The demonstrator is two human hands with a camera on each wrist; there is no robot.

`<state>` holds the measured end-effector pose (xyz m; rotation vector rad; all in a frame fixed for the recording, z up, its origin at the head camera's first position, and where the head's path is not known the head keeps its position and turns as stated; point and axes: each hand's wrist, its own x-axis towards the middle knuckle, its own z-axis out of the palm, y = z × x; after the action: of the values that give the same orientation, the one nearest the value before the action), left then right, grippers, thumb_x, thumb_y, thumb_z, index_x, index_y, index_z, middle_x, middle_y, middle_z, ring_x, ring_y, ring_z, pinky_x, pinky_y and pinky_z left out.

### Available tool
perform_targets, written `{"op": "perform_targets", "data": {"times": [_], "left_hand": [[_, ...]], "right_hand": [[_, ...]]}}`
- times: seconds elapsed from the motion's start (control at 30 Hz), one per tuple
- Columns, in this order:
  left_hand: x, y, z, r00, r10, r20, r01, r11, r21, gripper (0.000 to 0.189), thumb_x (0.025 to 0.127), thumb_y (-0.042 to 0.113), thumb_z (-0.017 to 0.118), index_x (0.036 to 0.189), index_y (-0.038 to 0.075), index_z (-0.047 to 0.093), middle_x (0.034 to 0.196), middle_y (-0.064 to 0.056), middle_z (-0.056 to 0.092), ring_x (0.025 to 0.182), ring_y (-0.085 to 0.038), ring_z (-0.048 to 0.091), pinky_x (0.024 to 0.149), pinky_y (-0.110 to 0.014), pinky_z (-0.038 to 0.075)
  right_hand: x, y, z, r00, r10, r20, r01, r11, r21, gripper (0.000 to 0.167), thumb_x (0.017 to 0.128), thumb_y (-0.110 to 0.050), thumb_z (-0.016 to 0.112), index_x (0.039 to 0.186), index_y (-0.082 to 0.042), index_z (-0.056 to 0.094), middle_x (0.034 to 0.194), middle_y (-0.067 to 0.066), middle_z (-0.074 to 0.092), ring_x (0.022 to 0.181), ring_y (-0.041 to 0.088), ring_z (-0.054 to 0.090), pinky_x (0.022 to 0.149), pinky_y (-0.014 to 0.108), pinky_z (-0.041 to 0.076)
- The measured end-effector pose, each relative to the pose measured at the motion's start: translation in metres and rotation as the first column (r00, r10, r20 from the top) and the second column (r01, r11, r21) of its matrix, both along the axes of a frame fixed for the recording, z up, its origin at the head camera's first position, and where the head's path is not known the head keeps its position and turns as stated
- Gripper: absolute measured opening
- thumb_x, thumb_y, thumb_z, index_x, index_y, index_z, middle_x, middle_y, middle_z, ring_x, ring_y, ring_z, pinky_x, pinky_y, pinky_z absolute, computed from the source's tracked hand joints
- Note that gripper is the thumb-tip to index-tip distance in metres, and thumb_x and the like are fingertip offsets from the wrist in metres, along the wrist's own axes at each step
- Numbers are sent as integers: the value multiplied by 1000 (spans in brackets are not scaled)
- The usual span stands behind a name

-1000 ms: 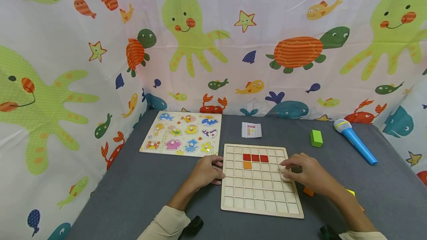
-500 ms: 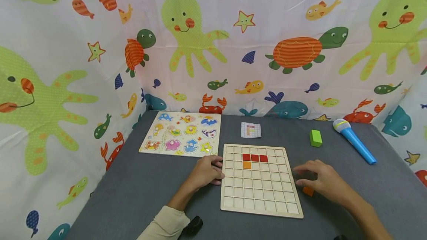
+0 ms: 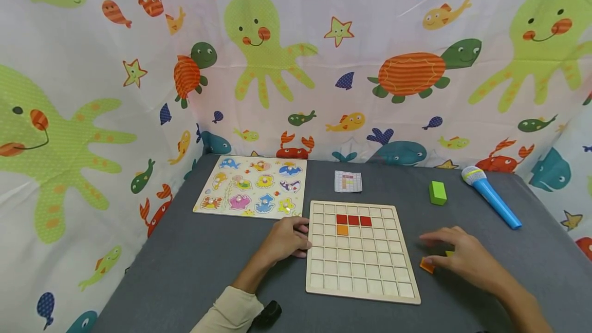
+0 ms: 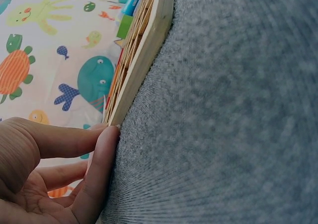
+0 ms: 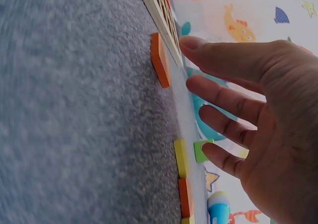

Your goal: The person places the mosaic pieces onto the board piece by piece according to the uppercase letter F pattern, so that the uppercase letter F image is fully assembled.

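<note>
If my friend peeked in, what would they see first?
Probably the bright sea-animal cloth behind the table, with its green octopuses. Then perhaps the wooden grid board mid-table, with three red squares and one orange square in it. The blue microphone stands out too, at the table's right.

The pale wooden grid board (image 3: 363, 270) lies flat, its left edge touched by the left hand (image 3: 288, 238); three red tiles (image 3: 353, 220) fill a row, one orange tile (image 3: 342, 229) below the leftmost. Right of it, a loose orange block (image 3: 426, 267) lies by the right hand (image 3: 469, 256), apparently untouched
</note>
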<state>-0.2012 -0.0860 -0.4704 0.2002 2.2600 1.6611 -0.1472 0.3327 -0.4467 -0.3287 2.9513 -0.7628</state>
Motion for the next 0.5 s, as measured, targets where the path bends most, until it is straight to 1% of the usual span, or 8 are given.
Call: {"op": "perform_targets", "data": {"times": [0.1,0.23,0.33,0.5], "left_hand": [[0,0,-1,1000,0,0,0,1000,3,60,87,-6,79,143,-6,60,115,-14,64,88,-18,70,64,-34,68],[0,0,-1,1000,0,2,0,1000,7,59,87,-6,78,143,-6,59,115,-14,64,87,-18,70,64,-34,68],[0,0,-1,1000,0,3,0,1000,5,59,87,-6,78,143,-6,59,114,-14,64,87,-18,70,64,-34,68],[0,0,-1,1000,1,10,-1,1000,7,59,87,-6,78,143,-6,59,115,-15,63,88,-18,69,64,-34,68]], "right_hand": [[1,3,0,1000,-10,14,10,1000,6,43,88,-39,87,125,-19,76,111,-6,71,107,22,54,83,39,50],[1,8,-1,999,-18,38,17,1000,9,46,88,-38,87,127,-18,76,111,-5,70,107,23,53,82,37,49],[1,10,-1,997,-19,75,19,1000,8,49,86,-37,88,129,-18,75,114,-3,70,109,24,53,83,38,48],[-1,13,-1,992,-8,126,6,1000,17,53,85,-41,88,131,-17,74,116,-3,71,111,25,52,86,43,44]]}}
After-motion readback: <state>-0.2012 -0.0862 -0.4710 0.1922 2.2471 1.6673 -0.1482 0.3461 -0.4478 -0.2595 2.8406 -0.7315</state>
